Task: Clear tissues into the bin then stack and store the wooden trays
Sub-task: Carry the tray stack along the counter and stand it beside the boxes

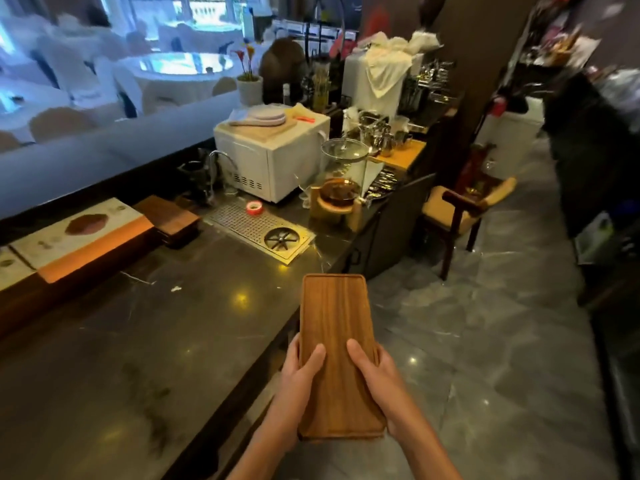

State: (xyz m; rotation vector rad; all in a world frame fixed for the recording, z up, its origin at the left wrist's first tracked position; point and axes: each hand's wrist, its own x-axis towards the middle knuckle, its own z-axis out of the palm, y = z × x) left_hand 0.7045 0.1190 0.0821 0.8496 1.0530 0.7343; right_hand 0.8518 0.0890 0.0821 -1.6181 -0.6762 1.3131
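Note:
A long wooden tray (334, 327) is held lengthwise in front of me, over the right edge of the dark counter (145, 341). My left hand (298, 382) grips its left side with the thumb on top. My right hand (377, 379) grips its right side the same way. The tray may be the top of a stack, but I cannot tell from above. A pile of darker wooden trays (169, 216) rests on the counter further back at the left. A small white scrap (176, 289) lies on the counter surface.
A metal drip grate (256, 230) is set into the counter, with a white microwave (270, 157) behind it. Glass jars and cutlery crowd the far end. A wooden chair (460, 209) stands on the grey tiled floor to the right.

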